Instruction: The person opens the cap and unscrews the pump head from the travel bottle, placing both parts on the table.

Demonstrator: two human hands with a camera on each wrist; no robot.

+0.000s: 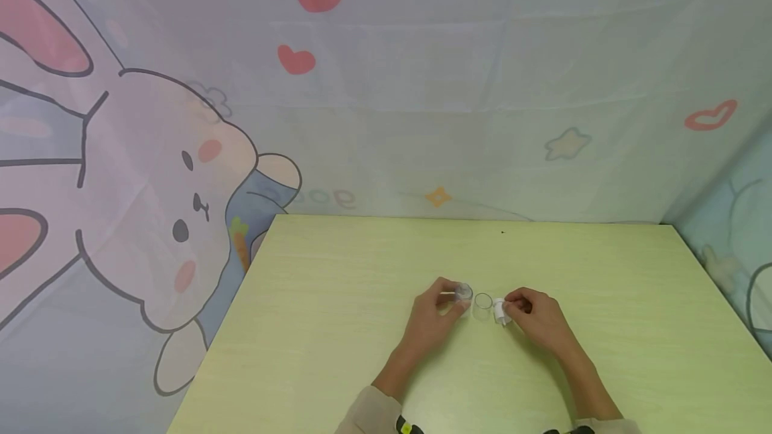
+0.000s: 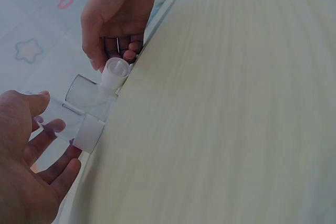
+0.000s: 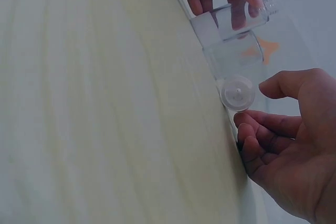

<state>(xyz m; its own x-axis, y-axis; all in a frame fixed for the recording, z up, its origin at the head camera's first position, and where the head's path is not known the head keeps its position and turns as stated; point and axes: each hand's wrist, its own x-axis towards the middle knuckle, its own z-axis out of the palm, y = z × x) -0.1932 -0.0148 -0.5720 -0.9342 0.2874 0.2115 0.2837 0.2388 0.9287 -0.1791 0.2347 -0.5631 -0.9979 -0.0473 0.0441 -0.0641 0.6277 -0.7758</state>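
In the head view my left hand [image 1: 431, 313] holds a small clear bottle [image 1: 463, 292] between thumb and fingers. The right wrist view shows the bottle's threaded neck [image 3: 269, 6] and a white band round its lower part. Right beside it stands a clear open cup [image 1: 483, 302], touched by neither hand. On the cup's other side is a small white cap-like piece [image 1: 500, 312] with a round end. Around this piece are the curled fingers of my right hand [image 1: 539, 320]; its thumb looks slightly apart from it in the right wrist view.
The pale wooden table [image 1: 362, 260] carries these pieces in a row near its middle. Behind the table hangs a printed cloth [image 1: 422, 86] with hearts and a rabbit. A tiny dark speck [image 1: 503, 232] lies near the far edge.
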